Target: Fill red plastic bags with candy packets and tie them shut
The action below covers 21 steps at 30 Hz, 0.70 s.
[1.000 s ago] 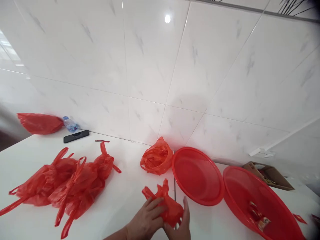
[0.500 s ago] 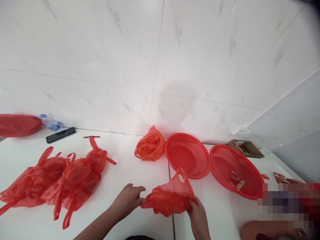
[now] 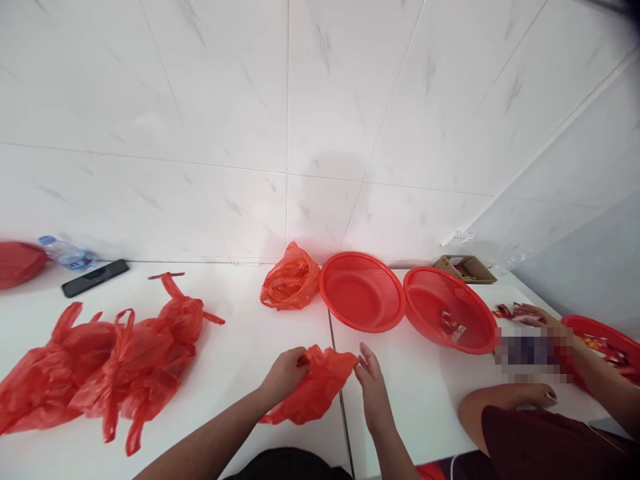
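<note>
A crumpled red plastic bag lies on the white table in front of me. My left hand is closed on its upper left edge. Beside the bag's right corner my right hand rests with fingers stretched out, touching or almost touching it. Two round red baskets stand behind: an empty one and another holding a few small packets.
Several filled red bags lie at the left, another bag by the wall. A phone and water bottle sit far left. A co-worker's arms and another red basket occupy the right. A cardboard box is behind.
The bag has been lowered flat onto the table. My right hand let go of its handle and opened. The view has swung so the co-worker at the right shows.
</note>
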Available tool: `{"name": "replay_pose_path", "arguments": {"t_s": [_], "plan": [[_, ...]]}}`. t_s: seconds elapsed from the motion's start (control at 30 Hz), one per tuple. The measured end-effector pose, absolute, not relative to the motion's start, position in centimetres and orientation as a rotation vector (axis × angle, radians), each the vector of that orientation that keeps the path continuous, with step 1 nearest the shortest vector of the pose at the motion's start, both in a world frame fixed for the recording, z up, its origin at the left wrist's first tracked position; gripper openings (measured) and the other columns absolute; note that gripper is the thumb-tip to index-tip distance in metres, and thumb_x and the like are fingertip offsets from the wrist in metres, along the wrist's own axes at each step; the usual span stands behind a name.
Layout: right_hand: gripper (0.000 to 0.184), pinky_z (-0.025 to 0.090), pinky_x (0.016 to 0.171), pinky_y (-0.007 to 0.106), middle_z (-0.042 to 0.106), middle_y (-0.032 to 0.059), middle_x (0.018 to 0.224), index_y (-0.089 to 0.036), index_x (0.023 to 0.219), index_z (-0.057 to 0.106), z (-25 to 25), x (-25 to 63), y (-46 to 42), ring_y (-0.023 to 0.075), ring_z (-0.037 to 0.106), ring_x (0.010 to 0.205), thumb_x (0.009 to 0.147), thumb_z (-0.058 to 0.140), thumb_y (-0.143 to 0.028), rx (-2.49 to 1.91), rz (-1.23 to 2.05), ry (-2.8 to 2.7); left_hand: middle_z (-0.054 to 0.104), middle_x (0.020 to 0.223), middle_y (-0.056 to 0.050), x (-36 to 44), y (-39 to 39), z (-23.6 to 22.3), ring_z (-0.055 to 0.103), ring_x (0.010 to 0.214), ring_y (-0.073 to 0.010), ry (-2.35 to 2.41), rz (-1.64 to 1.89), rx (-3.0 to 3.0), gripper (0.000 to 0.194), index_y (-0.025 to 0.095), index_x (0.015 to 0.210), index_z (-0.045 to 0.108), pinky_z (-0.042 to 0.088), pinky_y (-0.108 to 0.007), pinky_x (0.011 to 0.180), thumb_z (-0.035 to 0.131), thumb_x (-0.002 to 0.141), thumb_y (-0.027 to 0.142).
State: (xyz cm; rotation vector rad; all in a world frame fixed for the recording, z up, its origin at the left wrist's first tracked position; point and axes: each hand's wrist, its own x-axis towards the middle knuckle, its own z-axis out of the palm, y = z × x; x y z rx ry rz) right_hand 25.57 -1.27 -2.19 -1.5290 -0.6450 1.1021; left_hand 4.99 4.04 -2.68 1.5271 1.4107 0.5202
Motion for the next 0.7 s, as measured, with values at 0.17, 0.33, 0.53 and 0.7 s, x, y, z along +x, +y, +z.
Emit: {"name": "replay_pose_path", "arguments": {"t_s": [0.17, 0.33, 0.53, 0.7], "plan": [[0.018, 0.045, 0.074, 0.028, 0.062, 0.0027, 0.083, -0.021, 0.083, 0.059, 1.0, 22.3, -4.3, 0.0182, 0.057, 0.081, 0.085, 0.050, -0.036, -1.524, 0.925, -1.044, 0.057, 0.066, 0.002, 6.0, 3.9, -2.8, 0.055, 0.064, -0.0158, 1.469, 0.652, 1.387, 0.006, 0.021, 0.067, 0.050, 0.040, -0.028, 0.062, 0.050, 0.073, 0.020], [0.019, 0.045, 0.075, 0.029, 0.065, 0.0057, 0.091, -0.019, 0.087, 0.061, -0.8, 18.7, -3.6, 0.0198, 0.060, 0.085, 0.086, 0.043, -0.025, -1.637, 1.124, -1.460, 0.056, 0.066, 0.003, 6.2, 3.5, -2.8, 0.055, 0.060, -0.0133, 1.348, 0.704, 1.171, 0.010, 0.021, 0.072, 0.047, 0.045, -0.026, 0.058, 0.051, 0.073, 0.029], [0.028, 0.044, 0.069, 0.034, 0.068, 0.0145, 0.098, -0.016, 0.099, 0.065, -5.4, 23.7, -1.8, 0.0268, 0.066, 0.086, 0.085, 0.042, -0.025, -2.381, 0.885, -1.661, 0.053, 0.061, 0.004, 1.9, 4.5, -3.3, 0.054, 0.054, -0.0125, 1.421, 0.721, 1.035, 0.009, 0.021, 0.077, 0.047, 0.047, -0.027, 0.057, 0.047, 0.074, 0.029], [0.023, 0.045, 0.067, 0.036, 0.071, 0.0150, 0.088, -0.016, 0.092, 0.070, -5.5, 24.6, -2.4, 0.0301, 0.067, 0.080, 0.081, 0.052, -0.026, -2.328, 0.877, -1.671, 0.065, 0.087, -0.005, -0.7, 2.7, -4.3, 0.064, 0.087, -0.0251, 1.588, 0.606, 1.424, 0.050, 0.019, 0.111, 0.055, 0.049, -0.038, 0.078, 0.056, 0.062, 0.011]]}}
